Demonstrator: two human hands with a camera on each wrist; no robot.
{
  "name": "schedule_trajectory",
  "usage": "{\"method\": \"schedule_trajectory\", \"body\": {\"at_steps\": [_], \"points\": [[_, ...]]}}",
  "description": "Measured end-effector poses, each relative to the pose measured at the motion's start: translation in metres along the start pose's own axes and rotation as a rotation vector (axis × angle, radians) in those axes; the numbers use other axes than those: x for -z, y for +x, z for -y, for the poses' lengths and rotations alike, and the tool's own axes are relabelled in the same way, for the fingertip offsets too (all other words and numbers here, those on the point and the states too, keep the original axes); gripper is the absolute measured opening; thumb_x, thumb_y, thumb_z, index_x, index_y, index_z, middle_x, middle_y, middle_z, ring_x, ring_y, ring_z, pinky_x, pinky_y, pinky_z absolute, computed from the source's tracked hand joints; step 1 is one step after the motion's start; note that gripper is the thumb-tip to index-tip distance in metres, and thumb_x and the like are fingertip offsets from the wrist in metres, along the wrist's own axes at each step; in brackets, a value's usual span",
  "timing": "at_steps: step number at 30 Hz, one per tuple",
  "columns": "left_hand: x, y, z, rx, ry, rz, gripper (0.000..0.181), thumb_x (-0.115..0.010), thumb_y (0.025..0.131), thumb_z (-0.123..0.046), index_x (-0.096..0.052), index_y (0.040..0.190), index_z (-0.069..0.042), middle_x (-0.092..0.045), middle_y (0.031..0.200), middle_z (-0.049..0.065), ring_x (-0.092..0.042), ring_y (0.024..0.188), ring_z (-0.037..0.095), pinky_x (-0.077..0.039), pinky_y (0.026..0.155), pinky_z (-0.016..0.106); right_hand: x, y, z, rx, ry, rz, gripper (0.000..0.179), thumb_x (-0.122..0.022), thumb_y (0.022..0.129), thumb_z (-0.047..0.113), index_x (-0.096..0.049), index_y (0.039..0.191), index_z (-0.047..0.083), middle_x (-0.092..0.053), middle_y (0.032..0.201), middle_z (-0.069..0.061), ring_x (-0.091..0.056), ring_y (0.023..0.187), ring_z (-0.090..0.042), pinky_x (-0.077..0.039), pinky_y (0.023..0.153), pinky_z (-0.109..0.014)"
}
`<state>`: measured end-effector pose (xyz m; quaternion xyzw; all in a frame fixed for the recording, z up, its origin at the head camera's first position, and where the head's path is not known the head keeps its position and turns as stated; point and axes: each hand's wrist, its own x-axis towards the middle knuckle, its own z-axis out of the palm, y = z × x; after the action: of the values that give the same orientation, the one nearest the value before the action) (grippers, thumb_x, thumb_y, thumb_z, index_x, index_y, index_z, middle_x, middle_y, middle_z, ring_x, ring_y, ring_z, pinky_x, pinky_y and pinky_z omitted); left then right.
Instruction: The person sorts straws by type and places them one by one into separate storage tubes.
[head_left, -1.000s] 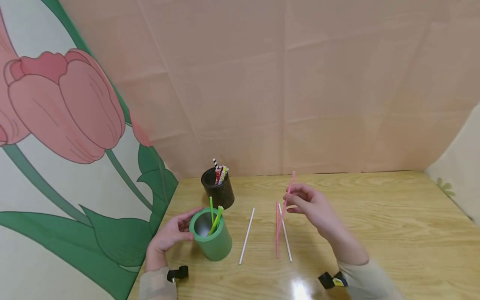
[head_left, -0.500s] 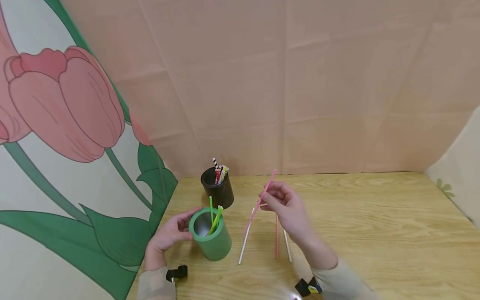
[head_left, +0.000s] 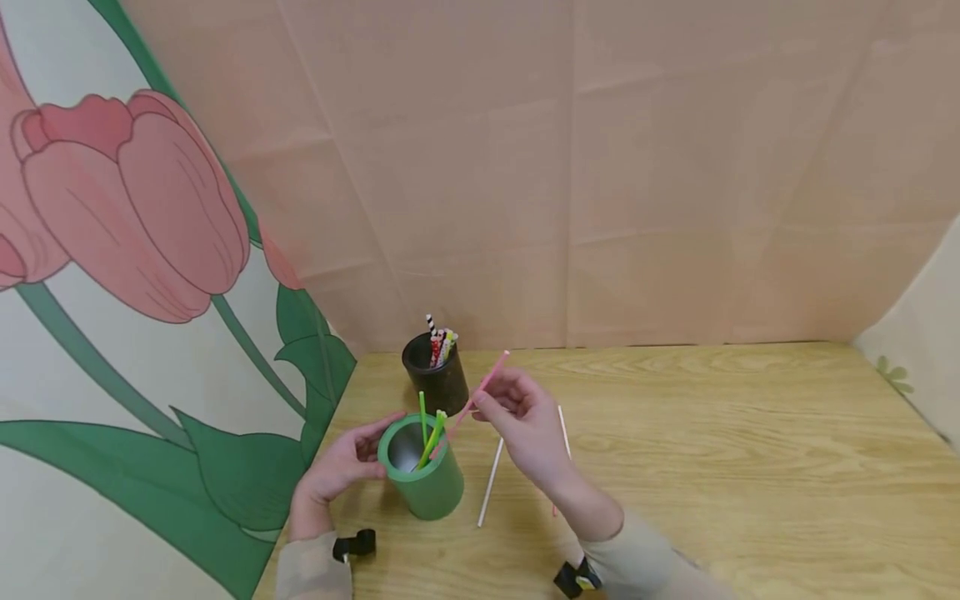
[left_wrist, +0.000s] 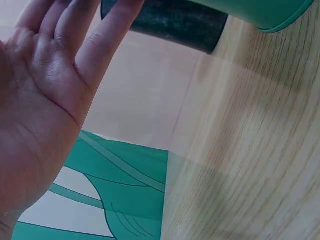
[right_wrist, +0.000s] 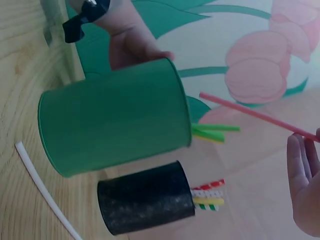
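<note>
My left hand (head_left: 336,468) holds the side of a green cup (head_left: 433,493), which stands on the table with a few green and yellow-green straws (head_left: 422,408) in it. Between thumb and fingers, my right hand (head_left: 534,433) pinches a pink straw (head_left: 492,371). That straw slants down to the left, its lower end at the cup's rim in the head view. From the right wrist, the free end of the pink straw (right_wrist: 250,112) shows apart from the mouth of the green cup (right_wrist: 115,120). The left wrist view shows the left palm (left_wrist: 40,105) with extended fingers.
Behind the green cup stands a black cup (head_left: 438,387) of patterned straws (head_left: 441,346). A white straw (head_left: 490,487) lies beside the green cup; another white straw (head_left: 564,429) and a pink one are partly covered by the right arm. A tulip-printed cloth (head_left: 135,217) borders the left side.
My right hand has carried the pink straw leftward, from above the other straws to the green cup's rim. The left hand and the cup have stayed in place.
</note>
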<state>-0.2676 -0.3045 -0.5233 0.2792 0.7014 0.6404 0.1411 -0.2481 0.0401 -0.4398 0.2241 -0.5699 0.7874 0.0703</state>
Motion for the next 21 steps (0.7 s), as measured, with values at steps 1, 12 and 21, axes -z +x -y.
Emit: {"method": "schedule_trajectory", "body": {"at_steps": [1, 12, 21], "points": [[0.0, 0.0, 0.0, 0.0, 0.0, 0.001, 0.086, -0.083, 0.096, -0.024, -0.037, 0.163, 0.004, -0.06, 0.154, 0.0, -0.061, 0.133, 0.016, -0.056, 0.099, 0.032, -0.003, 0.001, -0.002, 0.007, -0.009, 0.006, 0.02, -0.073, 0.099, -0.003, -0.066, 0.117, -0.008, -0.071, 0.106, -0.03, -0.076, 0.091, -0.025, -0.065, 0.082, -0.042], [-0.001, 0.001, -0.003, 0.027, -0.008, -0.01, 0.091, -0.085, 0.094, -0.025, -0.034, 0.163, 0.007, -0.059, 0.155, -0.002, -0.061, 0.134, 0.017, -0.055, 0.101, 0.032, -0.031, 0.008, -0.012, 0.019, -0.166, 0.066, 0.018, -0.08, 0.097, 0.003, -0.076, 0.114, 0.005, -0.079, 0.106, -0.012, -0.077, 0.094, -0.024, -0.065, 0.081, -0.034], [0.0, 0.001, 0.0, 0.011, -0.017, -0.007, 0.089, -0.084, 0.095, -0.021, -0.035, 0.162, 0.008, -0.058, 0.156, 0.001, -0.06, 0.136, 0.017, -0.054, 0.103, 0.031, -0.041, 0.015, -0.015, -0.001, -0.32, 0.077, 0.02, -0.082, 0.094, 0.003, -0.081, 0.114, 0.006, -0.081, 0.104, -0.006, -0.078, 0.09, -0.017, -0.064, 0.079, -0.03]]}}
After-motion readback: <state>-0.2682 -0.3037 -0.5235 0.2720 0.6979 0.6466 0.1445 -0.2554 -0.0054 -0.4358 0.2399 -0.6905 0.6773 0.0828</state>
